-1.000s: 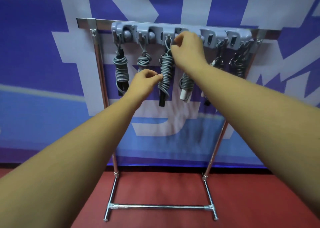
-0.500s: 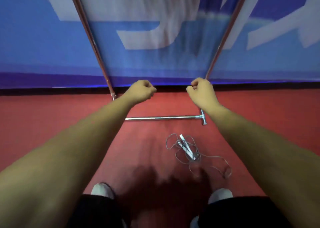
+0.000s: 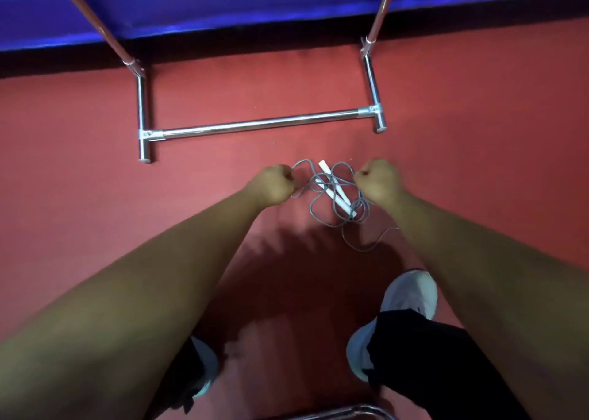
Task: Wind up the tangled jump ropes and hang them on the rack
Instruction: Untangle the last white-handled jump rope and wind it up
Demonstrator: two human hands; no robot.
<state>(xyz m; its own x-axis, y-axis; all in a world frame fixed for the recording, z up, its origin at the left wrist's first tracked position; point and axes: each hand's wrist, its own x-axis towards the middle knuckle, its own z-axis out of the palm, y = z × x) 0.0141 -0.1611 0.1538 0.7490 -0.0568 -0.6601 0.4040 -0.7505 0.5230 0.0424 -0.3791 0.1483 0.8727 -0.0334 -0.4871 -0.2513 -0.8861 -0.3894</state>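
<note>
One grey cord jump rope with white handles (image 3: pixel 335 186) is not yet wound or hung; it lies tangled on the red floor (image 3: pixel 484 139) just short of the chrome tube rack's base (image 3: pixel 255 125). Your left hand (image 3: pixel 272 185) and right hand (image 3: pixel 379 182) flank it, fingers curled into fists, holding nothing visible.

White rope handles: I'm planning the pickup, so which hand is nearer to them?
Right. The right hand is just to the right of the white handles, close by their lower end. The left hand is farther off to their left.
</note>
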